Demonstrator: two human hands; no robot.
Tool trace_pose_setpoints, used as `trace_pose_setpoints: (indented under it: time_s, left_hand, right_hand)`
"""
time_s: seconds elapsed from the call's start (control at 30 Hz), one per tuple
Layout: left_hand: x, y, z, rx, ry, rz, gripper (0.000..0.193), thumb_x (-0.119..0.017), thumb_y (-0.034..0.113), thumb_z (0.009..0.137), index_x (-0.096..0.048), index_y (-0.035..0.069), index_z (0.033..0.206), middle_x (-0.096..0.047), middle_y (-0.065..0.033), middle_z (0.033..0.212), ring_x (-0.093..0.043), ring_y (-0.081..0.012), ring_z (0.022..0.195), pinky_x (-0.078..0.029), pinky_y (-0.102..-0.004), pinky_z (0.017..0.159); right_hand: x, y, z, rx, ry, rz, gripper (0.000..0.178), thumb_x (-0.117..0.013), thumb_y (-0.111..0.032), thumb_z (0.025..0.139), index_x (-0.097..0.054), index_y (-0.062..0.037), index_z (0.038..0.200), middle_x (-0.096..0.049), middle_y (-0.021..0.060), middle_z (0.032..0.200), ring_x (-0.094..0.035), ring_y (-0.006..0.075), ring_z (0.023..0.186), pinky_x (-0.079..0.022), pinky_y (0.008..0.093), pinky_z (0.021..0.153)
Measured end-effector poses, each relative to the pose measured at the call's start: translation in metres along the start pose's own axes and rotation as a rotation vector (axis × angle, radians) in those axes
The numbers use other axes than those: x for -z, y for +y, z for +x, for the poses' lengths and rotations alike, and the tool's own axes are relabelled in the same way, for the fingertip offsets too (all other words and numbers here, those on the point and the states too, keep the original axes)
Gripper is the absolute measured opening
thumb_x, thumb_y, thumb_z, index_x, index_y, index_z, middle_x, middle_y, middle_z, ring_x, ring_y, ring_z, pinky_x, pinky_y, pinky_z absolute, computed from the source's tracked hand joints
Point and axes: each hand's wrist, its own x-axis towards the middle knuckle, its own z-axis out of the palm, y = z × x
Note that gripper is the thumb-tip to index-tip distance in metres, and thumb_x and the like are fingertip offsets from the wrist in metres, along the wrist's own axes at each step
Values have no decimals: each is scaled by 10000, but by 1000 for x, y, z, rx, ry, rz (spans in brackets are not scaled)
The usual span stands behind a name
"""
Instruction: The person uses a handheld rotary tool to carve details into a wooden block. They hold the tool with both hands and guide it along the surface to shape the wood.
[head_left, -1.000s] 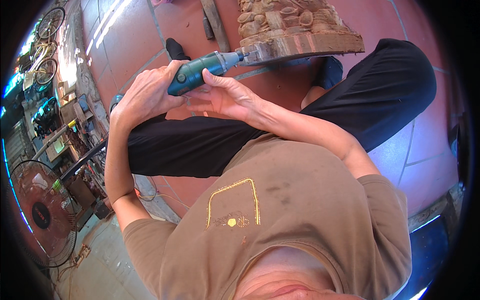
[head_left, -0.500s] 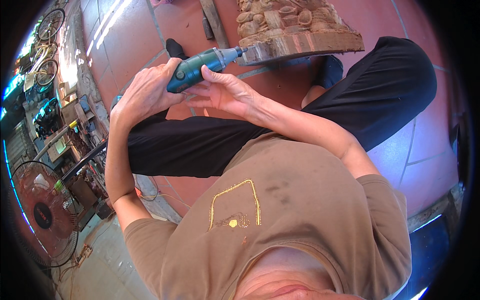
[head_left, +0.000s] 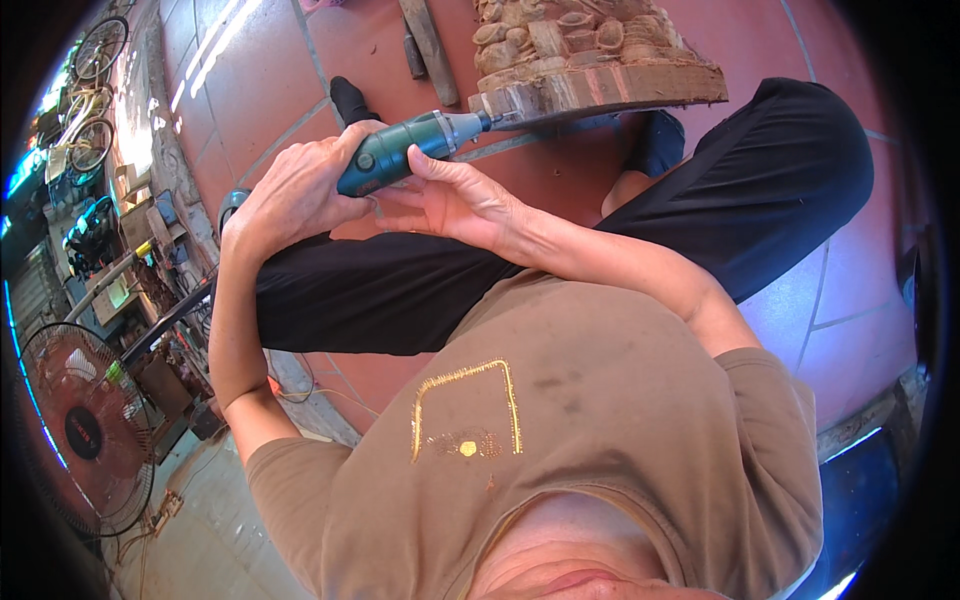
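Note:
A green rotary tool [head_left: 395,157] with a grey nose lies slanted across both my hands, pointing to the right. My left hand [head_left: 300,190] is closed around its rear part. The thumb of my right hand [head_left: 465,200] presses on the tool's near side close to the nose, with the fingers stretched out under the body. The tool's tip is at the left end of the base of a carved wooden piece [head_left: 610,85], which has rounded relief shapes on top; whether it touches the wood I cannot tell.
Under me is a red tiled floor [head_left: 270,90]. A wooden bar [head_left: 430,50] and a short dark piece [head_left: 413,58] lie beyond the tool. A fan [head_left: 85,430] stands at the left, below assorted clutter and bicycles [head_left: 95,140]. My black-trousered legs [head_left: 370,295] are folded around the work.
The rotary tool and both hands have shifted slightly down and to the right, so its tip sits lower by the wood base. The grip looks the same and the carving stays put.

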Motion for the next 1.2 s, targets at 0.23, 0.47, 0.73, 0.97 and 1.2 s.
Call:
trace_pose_setpoints:
  time_s: [0.23,0.47,0.73,0.97,1.2]
  left_hand:
    - [-2,-2,0,11,23,-3,569,-771,194,691,-522,27,1175,-652,-237,975,-619,-436,917,-484,-470,777]
    - [0,-3,2,7,79,27,527,-756,172,716,-534,28,1171,-649,-241,885,-634,-439,860,-489,-469,738]
    - [0,-5,6,20,69,42,494,-747,184,726,-543,27,1147,-650,-239,866,-631,-443,851,-492,-470,731]
    - [-2,-7,2,-42,46,61,608,-745,218,740,-484,24,1253,-664,-241,902,-638,-425,863,-495,-468,765]
    - [-1,-3,2,4,0,1,565,-766,210,702,-504,29,1170,-651,-238,970,-616,-443,921,-482,-472,772]
  right_hand:
    - [2,-1,4,-31,12,2,511,-757,-319,865,-537,-159,1297,-573,73,1300,-481,260,1291,-429,560,1043]
    - [-4,-8,10,14,19,-31,461,-741,-326,879,-566,-77,1225,-617,91,1231,-508,274,1273,-428,545,1057]
    - [-3,-12,12,26,-8,-35,455,-735,-316,886,-563,-74,1230,-606,104,1247,-535,283,1243,-433,540,1058]
    - [1,-7,6,-35,11,0,477,-751,-311,872,-544,-107,1250,-586,100,1275,-493,277,1285,-413,561,1073]
    - [1,-3,2,-27,5,12,534,-737,-318,882,-514,-113,1322,-549,103,1335,-454,275,1333,-403,545,1091]
